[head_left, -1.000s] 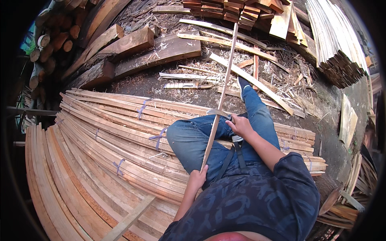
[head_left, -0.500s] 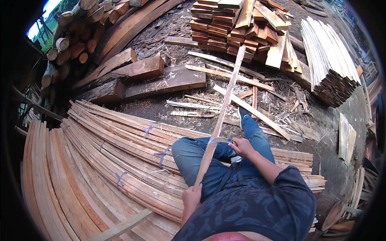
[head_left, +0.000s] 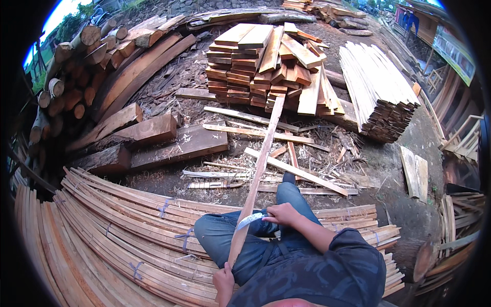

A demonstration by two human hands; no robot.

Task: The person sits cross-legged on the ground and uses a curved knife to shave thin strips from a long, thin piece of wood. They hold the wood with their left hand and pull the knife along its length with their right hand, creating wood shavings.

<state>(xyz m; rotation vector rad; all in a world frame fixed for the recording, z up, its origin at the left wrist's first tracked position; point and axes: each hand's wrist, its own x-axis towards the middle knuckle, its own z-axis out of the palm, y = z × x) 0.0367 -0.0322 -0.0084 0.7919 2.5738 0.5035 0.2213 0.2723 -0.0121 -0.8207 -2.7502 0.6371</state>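
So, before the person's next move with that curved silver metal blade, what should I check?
Left hand on the long, thin, brown wooden strip: ok, gripping its near end.
Right hand on the curved silver metal blade: ok, holding its handle end.
Left hand clear of the blade: ok, apart from it.
Hand protection: not ok, both hands bare.
Strip's far end supported: cannot tell; it overlaps the stack of brown sawn planks in view.

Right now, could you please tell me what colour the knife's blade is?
The blade looks silvery white, best seen in the head view.
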